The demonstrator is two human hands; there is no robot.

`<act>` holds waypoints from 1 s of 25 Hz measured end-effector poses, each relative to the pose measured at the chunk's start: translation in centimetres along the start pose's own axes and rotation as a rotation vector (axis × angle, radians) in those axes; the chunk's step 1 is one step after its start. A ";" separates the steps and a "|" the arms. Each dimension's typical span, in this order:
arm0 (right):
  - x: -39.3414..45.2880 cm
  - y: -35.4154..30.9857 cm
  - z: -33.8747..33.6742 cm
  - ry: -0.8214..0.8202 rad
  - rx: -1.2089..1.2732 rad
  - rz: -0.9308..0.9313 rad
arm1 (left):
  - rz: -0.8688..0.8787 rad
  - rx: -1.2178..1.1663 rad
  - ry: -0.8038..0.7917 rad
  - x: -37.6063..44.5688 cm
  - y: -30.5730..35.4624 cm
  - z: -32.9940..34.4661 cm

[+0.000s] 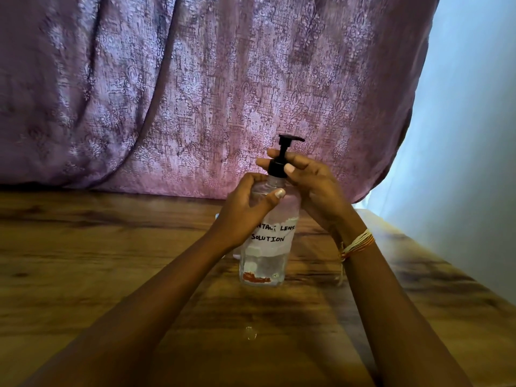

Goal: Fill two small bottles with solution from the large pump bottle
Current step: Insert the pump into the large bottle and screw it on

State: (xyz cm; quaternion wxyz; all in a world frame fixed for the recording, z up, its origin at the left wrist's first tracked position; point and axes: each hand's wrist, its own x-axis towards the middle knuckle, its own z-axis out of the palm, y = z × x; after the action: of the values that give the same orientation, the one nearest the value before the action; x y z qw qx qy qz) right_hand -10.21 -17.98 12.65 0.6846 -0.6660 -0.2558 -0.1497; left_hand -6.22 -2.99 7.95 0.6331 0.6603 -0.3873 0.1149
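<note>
The large pump bottle (266,247) is clear, with a white label reading "CONTACT LENS SOLUTION" and a black pump head (286,146). It stands upright on the wooden table (83,261). My left hand (245,208) wraps around the bottle's shoulder. My right hand (310,180) pinches the black collar just under the pump. Behind my left wrist a sliver of a small clear object (236,254) shows; I cannot tell what it is. The small bottles are otherwise hidden.
A purple patterned curtain (195,93) hangs right behind the table's far edge. A pale wall (474,135) runs along the right side. A small drop of liquid (250,333) lies on the table in front of the bottle.
</note>
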 end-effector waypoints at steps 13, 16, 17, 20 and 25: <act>-0.2 -0.2 0.1 0.067 -0.013 0.005 | 0.034 -0.017 -0.022 -0.3 0.4 -0.1; 0.0 0.1 0.5 0.214 -0.136 -0.038 | 0.030 -0.023 -0.023 -0.3 0.5 -0.1; 0.1 0.3 0.8 0.269 -0.170 -0.049 | 0.028 -0.019 -0.021 -0.3 0.5 -0.1; 0.3 0.7 1.2 0.287 -0.278 -0.072 | 0.027 -0.018 -0.026 -0.3 0.6 -0.1; -0.2 0.0 0.5 0.070 -0.005 0.012 | 0.029 -0.028 -0.029 -0.3 0.6 -0.1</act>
State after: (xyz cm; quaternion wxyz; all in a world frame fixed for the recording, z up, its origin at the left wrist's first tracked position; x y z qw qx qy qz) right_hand -10.40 -17.52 12.52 0.6924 -0.6634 -0.2276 -0.1694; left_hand -6.76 -2.69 8.21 0.6349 0.6471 -0.4078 0.1090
